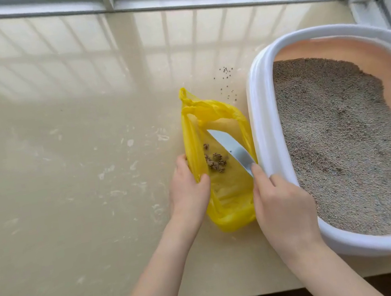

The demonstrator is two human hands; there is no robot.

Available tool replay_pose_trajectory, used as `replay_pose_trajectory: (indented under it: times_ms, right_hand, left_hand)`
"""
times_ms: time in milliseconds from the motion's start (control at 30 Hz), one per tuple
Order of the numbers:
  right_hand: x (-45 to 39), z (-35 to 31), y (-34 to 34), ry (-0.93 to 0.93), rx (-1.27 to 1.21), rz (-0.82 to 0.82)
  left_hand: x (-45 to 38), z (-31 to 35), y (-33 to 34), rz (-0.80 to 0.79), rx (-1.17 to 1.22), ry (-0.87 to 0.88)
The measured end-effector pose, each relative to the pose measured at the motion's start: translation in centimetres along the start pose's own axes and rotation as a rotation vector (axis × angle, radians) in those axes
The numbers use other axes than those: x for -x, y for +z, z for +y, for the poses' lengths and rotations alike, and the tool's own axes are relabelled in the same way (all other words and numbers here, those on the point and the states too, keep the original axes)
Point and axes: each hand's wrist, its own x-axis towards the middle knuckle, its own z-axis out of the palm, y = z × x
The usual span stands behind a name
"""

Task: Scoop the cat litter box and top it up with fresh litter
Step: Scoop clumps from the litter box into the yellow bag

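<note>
Left hand [188,187] pinches the near-left lip of the yellow plastic bag [226,209], thumb inside, fingers outside, holding the mouth open. Right hand [279,201] wrapped round the handle of a pale scoop [231,146]; blade reaches into the bag toward 11 o'clock, looks tipped on edge, nothing visible on it.

Bag lies on the counter [65,167], just beside the litter box [264,112] on its 9 o'clock side, touching or nearly so, can't tell which. Few brown clumps [214,161] sit inside the bag next to the blade.

Litter box at 3 o'clock w/ white rim, peach inner wall. Grey litter [346,145] uneven: piled toward 6, bare wall showing at 12–2. No obvious clumps on the surface from this angle, but fine detail is too small to tell.

Stray granules [227,79] on the counter at 12 o'clock of the bag.

Progress, est.: scooping underway, at least one load dumped. Left to do: check remaining litter, clear spilled bits, top up. No fresh-litter bag in view.
</note>
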Motion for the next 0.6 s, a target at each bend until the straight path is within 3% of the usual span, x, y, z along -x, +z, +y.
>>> replay_pose_trajectory:
  times_ms: [133,267,367,467,600]
  right_hand:
    - [-0.1,0.5,0.1,0.032,-0.102,0.041]
    - [-0.9,1.7,-2.2,0.252,-0.583,-0.037]
    - [-1.4,3.2,-5.0,0.361,-0.893,-0.03]
    - [-2.0,6.7,-6.9,0.479,-1.235,-0.097]
    - [-2.6,13.9,-8.3,0.595,-1.235,-0.103]
  left_hand:
    - [-0.2,-0.2,0.0,-0.03,-0.005,0.007]
    - [-0.1,0.1,0.1,0.064,-0.047,0.055]
    - [0.3,1.6,-0.1,0.236,-0.136,0.214]
    - [1.0,3.8,0.2,0.272,-0.07,0.342]
    - [2.5,6.7,2.3,0.192,-0.079,0.545]
